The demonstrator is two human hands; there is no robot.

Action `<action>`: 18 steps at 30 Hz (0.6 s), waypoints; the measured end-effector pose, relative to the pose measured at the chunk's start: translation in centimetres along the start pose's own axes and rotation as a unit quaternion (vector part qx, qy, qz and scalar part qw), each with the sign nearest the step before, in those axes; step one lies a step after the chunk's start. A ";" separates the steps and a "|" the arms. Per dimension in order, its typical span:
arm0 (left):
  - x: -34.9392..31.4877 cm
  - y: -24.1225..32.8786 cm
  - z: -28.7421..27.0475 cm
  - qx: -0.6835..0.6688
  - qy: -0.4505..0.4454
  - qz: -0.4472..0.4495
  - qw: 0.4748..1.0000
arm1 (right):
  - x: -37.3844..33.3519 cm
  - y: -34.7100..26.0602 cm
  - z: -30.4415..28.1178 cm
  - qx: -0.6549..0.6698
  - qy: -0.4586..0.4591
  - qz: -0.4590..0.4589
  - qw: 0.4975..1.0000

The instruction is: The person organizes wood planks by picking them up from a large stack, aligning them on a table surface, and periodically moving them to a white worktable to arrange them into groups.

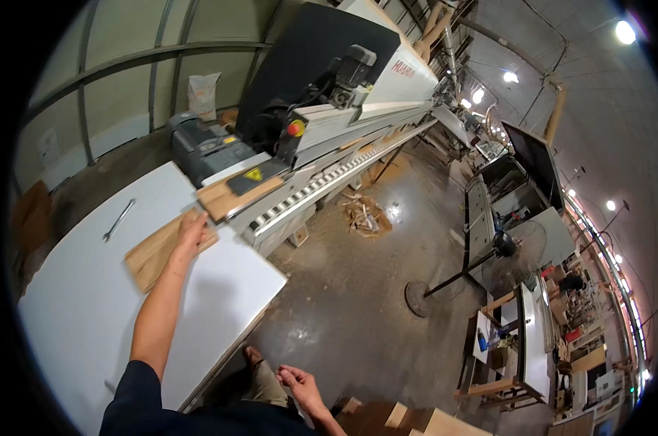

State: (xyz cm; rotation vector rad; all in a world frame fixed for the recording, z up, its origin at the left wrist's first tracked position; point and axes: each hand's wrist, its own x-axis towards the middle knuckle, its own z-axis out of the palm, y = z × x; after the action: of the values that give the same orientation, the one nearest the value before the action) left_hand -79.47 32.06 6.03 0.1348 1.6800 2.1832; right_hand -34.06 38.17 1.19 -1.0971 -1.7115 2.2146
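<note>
Under your left hand [191,231], in the head view, the wooden board [156,253] lies flat on the white worktop [250,285]; its long axis stretches from your fingers back leftward, its other end pointing past your hand toward the machine [329,120]. Your right hand [300,386] is well apart, lower right, fingers curled; you can't tell how firmly either hand closes.

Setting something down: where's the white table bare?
Free: white table between left forearm and right edge; also left of the wooden board, nearer than the wrench. Crowded: board's right end, by left hand and machine.
</note>
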 end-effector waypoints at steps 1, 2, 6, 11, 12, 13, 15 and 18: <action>0.3 0.5 1.2 -0.058 0.051 -0.025 0.997 | 1.9 -0.3 -1.1 0.001 -0.006 -0.022 1.000; 1.2 0.8 1.7 -0.054 0.051 -0.025 0.997 | 3.3 -2.0 -1.6 0.005 -0.008 -0.021 1.000; 2.8 1.3 5.0 0.086 0.170 -0.034 0.981 | 10.0 -7.1 -5.5 -0.005 0.028 -0.045 0.999; 4.2 -2.3 0.0 0.069 0.150 -0.037 0.986 | 17.6 -12.4 -6.5 -0.080 0.020 -0.071 0.994; 2.7 -2.6 -1.0 0.067 0.152 -0.035 0.986 | 18.5 -13.5 -6.3 -0.089 0.014 -0.078 0.993; 0.8 -2.1 -1.8 0.063 0.153 -0.030 0.986 | 19.6 -14.0 -6.3 -0.092 0.015 -0.077 0.993; -3.4 -0.4 -2.8 0.078 0.182 -0.062 0.978 | 22.1 -14.1 -5.5 -0.103 -0.012 -0.116 0.988; -8.9 0.0 -8.4 0.087 0.242 -0.020 0.966 | 23.6 -17.1 -1.1 -0.201 -0.058 -0.166 0.964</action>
State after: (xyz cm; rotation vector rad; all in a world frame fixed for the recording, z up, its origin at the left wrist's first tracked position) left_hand -73.76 21.22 5.06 -0.4174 2.1082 2.1496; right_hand -55.89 57.09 5.37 -0.6799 -2.2700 1.8056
